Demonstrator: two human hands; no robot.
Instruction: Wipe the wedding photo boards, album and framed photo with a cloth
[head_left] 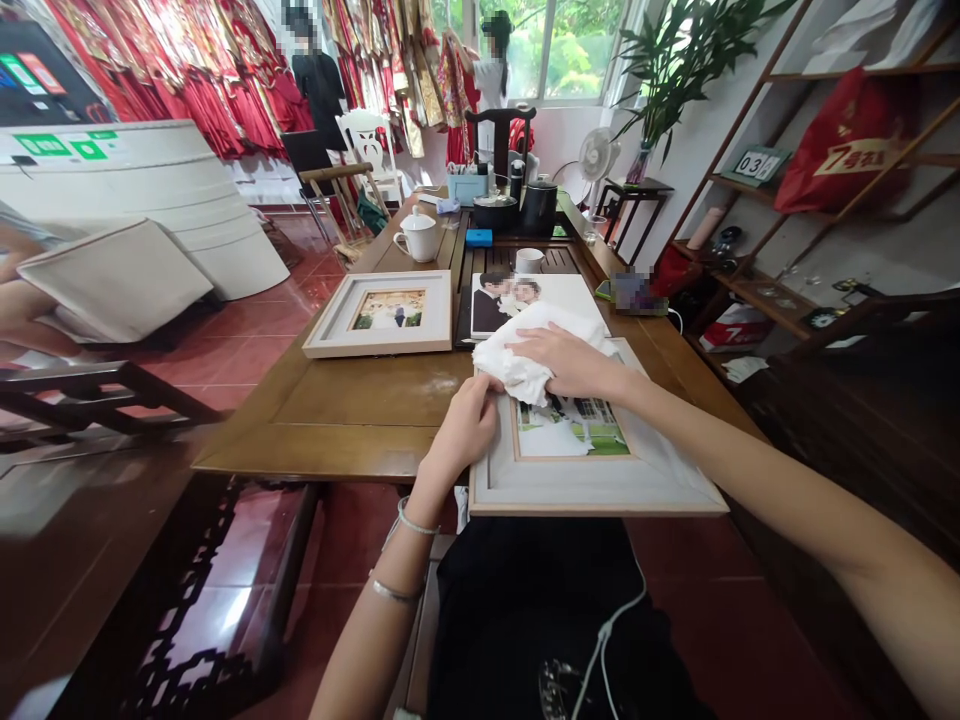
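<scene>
A picture frame (600, 495) with a pale border and a wedding photo inside lies at the table's near edge, partly over my lap. My left hand (474, 415) is closed around its left side, the thumb near the cloth. Across the upper part of this frame, a crumpled white cloth (517, 362) is bunched under my right hand (574, 360), whose fingers press down on it. The cloth hides part of the photo. Just beyond it lies a photo print (489, 310) of a couple. To the left rests a second picture frame (390, 345), with a smaller photo in it.
On the wooden table (360, 405) stand a lidded white mug (418, 238), a small white cup (529, 260), a blue box (479, 238) and a dark kettle (538, 208). A phone (637, 292) with a cable lies at right. Shelves (780, 270) flank that side; two people are at the back.
</scene>
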